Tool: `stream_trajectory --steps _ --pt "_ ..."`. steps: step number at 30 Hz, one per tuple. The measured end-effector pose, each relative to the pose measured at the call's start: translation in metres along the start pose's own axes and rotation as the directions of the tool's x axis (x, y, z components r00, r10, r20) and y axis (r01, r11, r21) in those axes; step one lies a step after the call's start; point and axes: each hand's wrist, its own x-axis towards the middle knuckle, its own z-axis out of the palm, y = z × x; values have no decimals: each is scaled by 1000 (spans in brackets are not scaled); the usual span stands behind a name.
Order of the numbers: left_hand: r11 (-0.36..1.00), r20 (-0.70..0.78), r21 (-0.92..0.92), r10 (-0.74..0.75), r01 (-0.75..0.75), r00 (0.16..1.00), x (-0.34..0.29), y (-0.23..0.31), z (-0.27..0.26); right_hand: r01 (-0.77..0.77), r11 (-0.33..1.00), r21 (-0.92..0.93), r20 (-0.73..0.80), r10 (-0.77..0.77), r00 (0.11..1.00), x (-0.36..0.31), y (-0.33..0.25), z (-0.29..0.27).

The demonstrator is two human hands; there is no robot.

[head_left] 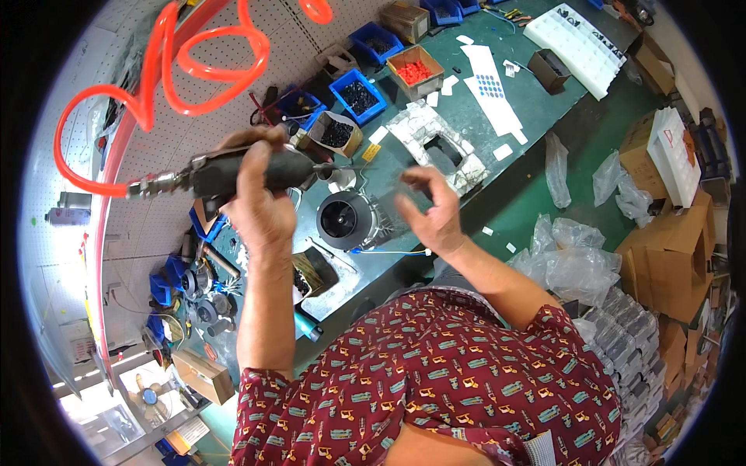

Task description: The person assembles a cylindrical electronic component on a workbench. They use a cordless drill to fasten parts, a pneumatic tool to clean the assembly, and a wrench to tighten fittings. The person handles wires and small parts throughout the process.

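Observation:
My left hand [260,198] is wrapped round a black air screwdriver [252,171]. The tool lies nearly level, its thin bit pointing right, and a coiled orange air hose [93,186] joins its rear end. To the right of the bit, my right hand [435,213] hovers with thumb and curled fingers apart; the fingertips are blurred and nothing shows between them. Below and between the hands, a round black blower fan [342,220] stands on the green bench [404,268]. A wire with a white connector [426,252] runs from its base toward the bench's near edge.
Beyond the fan lies a pale patterned panel with a square opening [402,128]. Blue bins [357,95], a box of red parts [414,71] and a white tray [571,43] line the bench. More fans [208,311] sit at left; cartons [667,256] and plastic bags [571,252] at right.

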Motion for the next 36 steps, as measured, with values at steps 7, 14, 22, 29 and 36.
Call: stream_trajectory --steps 7,14,22,29,36 --pt "993 -101 117 -20 32 995 11 -12 -52 -188 976 -107 273 211 939 -42 74 67" --pt "988 -183 137 -46 72 982 11 -31 -61 -162 986 -28 295 163 942 -40 97 82" --pt "991 -219 94 -69 92 973 11 -43 -65 -211 977 -37 340 211 917 -39 103 84" --pt "990 -213 116 -49 75 976 9 -50 -73 -224 974 -24 349 218 912 -40 103 84" --pt "953 -50 295 -54 66 997 -4 -41 -50 -197 979 -54 329 204 922 -44 103 85"
